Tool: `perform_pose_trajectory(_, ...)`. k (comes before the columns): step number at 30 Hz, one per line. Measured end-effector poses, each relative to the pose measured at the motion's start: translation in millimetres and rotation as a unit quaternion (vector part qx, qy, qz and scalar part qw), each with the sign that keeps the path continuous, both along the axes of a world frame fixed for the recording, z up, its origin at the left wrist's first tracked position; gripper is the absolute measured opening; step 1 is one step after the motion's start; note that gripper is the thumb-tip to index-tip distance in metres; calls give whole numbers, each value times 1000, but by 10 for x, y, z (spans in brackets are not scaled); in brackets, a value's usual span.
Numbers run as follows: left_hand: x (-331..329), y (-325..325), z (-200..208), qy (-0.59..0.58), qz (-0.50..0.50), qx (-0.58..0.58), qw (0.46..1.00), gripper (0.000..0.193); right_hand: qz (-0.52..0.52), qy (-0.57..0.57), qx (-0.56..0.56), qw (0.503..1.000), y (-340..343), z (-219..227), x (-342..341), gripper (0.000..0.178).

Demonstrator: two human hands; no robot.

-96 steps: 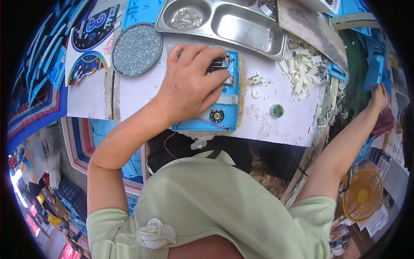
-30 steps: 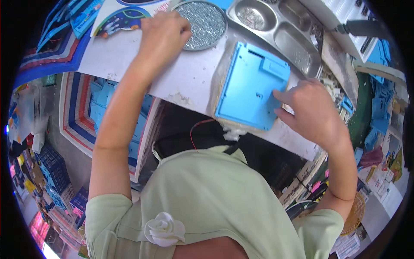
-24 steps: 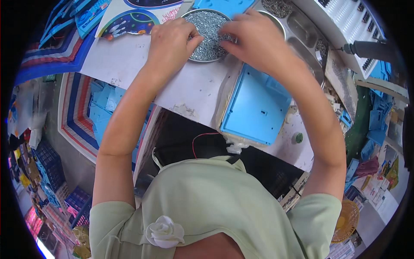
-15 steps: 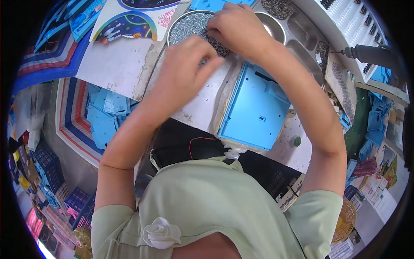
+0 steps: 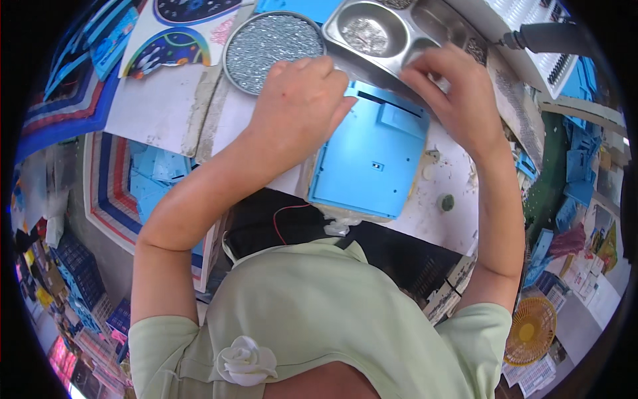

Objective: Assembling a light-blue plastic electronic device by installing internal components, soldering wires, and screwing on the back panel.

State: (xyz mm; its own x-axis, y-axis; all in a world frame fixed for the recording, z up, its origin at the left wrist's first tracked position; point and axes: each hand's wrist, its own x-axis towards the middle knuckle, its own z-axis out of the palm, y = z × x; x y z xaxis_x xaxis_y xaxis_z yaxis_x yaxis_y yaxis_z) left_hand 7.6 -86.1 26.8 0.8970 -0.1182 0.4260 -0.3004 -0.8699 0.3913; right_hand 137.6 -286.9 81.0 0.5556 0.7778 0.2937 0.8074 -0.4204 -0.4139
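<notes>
A light blue plastic panel (image 5: 359,159) with a slot near its far edge lies in a holder in front of me. My left hand (image 5: 299,100) is closed, with fingers curled down and thumb pointing right, between the panel's far left corner and a round metal dish (image 5: 272,43) full of small silvery screws or pins. Whatever its fingertips hold is hidden. My right hand (image 5: 458,96) hovers past the panel's far right corner, beside a compartmented steel tray (image 5: 339,36). Its thumb and forefinger come together at the tips; nothing can be made out between them.
A dark power screwdriver (image 5: 551,38) juts in from the right, before a white rack (image 5: 512,16). Small metal parts (image 5: 364,34) lie in the tray. More blue panels (image 5: 153,173) sit in a striped bag at left. A small green-topped round object (image 5: 446,202) rests right of the panel.
My right hand has moved right and nearer, away from the screw dish. The left hand has shifted right, to the panel's far left corner, its fingers curling. The whole view has shifted slightly.
</notes>
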Motion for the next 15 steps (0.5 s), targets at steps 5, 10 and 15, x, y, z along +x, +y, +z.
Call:
perform_pose_trajectory(5, 11, 11, 41, 13, -21, 0, 1000, 24, -7, 14, -65, 998, -504, -67, -130, 7)
perform_pose_trajectory(10, -60, 61, 83, 47, -34, -46, 997, 28, 12, 49, -119, 992, -488, -35, -48, 7)
perform_pose_trajectory(15, -146, 231, 118, 57, -22, -67, 996, 29, 119, -21, -225, 967, -326, 80, 147, 8)
